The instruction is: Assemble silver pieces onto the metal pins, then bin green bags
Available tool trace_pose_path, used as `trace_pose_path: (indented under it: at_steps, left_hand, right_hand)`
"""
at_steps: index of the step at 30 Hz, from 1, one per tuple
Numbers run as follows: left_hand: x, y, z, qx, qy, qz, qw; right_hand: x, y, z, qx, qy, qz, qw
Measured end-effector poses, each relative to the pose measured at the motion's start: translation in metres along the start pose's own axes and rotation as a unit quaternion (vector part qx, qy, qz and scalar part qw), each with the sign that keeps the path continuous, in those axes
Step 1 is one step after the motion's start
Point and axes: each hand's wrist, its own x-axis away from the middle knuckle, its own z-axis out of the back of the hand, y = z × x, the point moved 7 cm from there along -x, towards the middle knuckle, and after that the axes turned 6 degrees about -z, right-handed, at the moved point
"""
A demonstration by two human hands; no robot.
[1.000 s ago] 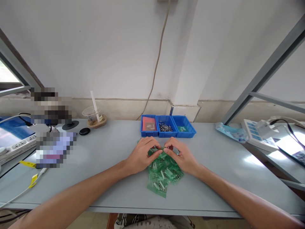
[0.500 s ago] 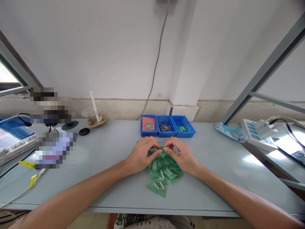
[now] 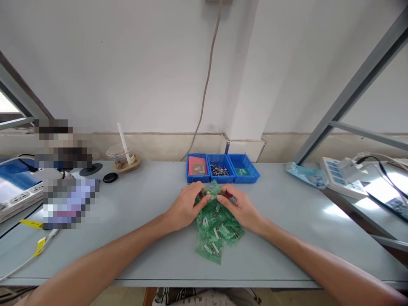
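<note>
Both hands meet over a pile of green translucent bags with small white and metal pieces inside, on the grey table. My left hand pinches the left side of a small green bag at the top of the pile. On the bag's other side, my right hand has its thumb and fingers closed on the edge. Behind the hands stand three blue bins: one with a red sheet, one with metal pins, one with a small green bag.
A cup with a straw rests on a tan holder at the back left, near a black round object. A power strip and a blue packet lie at the right. Cables run along the left side.
The small green bag now stands up between my hands, its top showing above the fingers. My fingertips are slightly farther apart. The view has shifted a little.
</note>
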Motion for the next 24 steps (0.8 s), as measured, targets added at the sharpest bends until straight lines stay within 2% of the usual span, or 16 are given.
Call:
trace_pose_path:
  at_steps: [8, 19, 24]
  left_hand:
    - [0.0003, 0.0066, -0.002, -0.006, -0.014, -0.019, 1.0]
    - [0.0011, 0.0037, -0.0019, 0.028, -0.003, 0.003, 1.0]
    - [0.0008, 0.0043, -0.0017, 0.045, -0.01, 0.015, 0.999]
  right_hand:
    - [0.0004, 0.0013, -0.0012, 0.005, -0.019, 0.005, 1.0]
    - [0.004, -0.0038, -0.0075, 0.017, -0.054, -0.006, 0.998]
    - [0.0038, -0.0019, -0.0067, 0.039, -0.042, -0.003, 0.998]
